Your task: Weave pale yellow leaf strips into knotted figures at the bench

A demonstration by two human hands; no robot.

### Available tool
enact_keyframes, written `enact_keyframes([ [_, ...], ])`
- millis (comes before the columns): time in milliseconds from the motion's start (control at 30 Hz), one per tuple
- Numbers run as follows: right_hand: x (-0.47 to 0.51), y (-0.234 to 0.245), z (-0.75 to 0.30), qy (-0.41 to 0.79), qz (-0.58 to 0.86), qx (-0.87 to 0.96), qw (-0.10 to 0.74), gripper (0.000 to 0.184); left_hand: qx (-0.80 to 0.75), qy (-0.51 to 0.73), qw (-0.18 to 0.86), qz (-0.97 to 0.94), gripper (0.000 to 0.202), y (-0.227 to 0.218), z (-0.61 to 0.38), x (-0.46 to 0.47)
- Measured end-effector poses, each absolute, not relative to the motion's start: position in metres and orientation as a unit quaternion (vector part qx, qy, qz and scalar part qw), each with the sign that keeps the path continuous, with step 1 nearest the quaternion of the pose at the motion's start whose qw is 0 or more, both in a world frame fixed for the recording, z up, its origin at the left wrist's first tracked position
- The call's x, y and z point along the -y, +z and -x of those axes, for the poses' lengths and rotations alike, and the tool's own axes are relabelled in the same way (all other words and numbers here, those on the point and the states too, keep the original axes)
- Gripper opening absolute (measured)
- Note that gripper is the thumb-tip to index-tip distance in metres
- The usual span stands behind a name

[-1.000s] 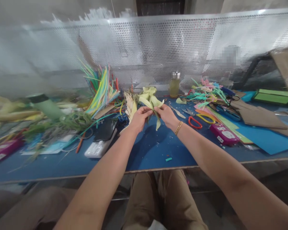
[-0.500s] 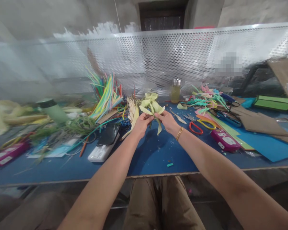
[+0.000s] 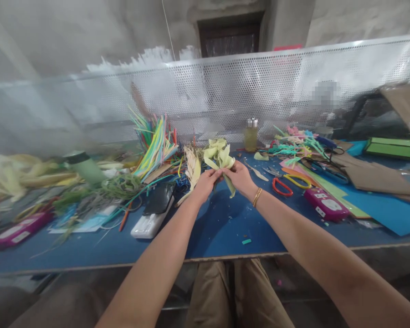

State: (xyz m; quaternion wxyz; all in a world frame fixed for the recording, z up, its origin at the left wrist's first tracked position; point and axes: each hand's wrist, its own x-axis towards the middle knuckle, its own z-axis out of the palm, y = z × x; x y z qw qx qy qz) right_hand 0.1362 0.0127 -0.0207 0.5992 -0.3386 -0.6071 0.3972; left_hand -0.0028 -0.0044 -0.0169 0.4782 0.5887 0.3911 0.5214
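Observation:
Over the middle of the blue table, both hands meet at the base of a pale yellow-green corn husk flower (image 3: 224,156). My left hand (image 3: 207,186) is closed, thumb and fingers pinching the flower near its bottom. Opposite it, my right hand (image 3: 241,177) also grips the base, its thumb close to the left thumb. One husk strip hangs below the fingers; the stem is mostly hidden. Just left of the flower lies a bundle of dry husks (image 3: 192,166). Red-and-yellow-handled scissors (image 3: 283,186) rest on the table to the right.
Colourful pipe cleaners (image 3: 155,148) stand at back left, beyond a dark phone (image 3: 160,198) on a white device (image 3: 146,226). A glass bottle (image 3: 250,135) stands by the perforated metal screen (image 3: 232,86). A magenta box (image 3: 325,203), blue paper (image 3: 379,200) and cardboard (image 3: 379,180) lie right.
The view has tilted up slightly, so the table sits lower. The flower has turned in my fingers, its strips gathering upright, and my two hands have drawn closer together.

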Motion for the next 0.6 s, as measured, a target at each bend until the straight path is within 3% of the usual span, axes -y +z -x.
enact_keyframes([
  [367, -0.005, -0.016, -0.136, 0.521, 0.310, 0.531, 0.592, 0.035, -0.379, 0.530, 0.551, -0.521, 0.034, -0.025, 0.002, -0.002],
  [600, -0.003, -0.020, -0.132, 0.546, 0.302, 0.504, 0.597, 0.039, -0.375, 0.562, 0.537, -0.505, 0.030, -0.029, -0.002, -0.002],
])
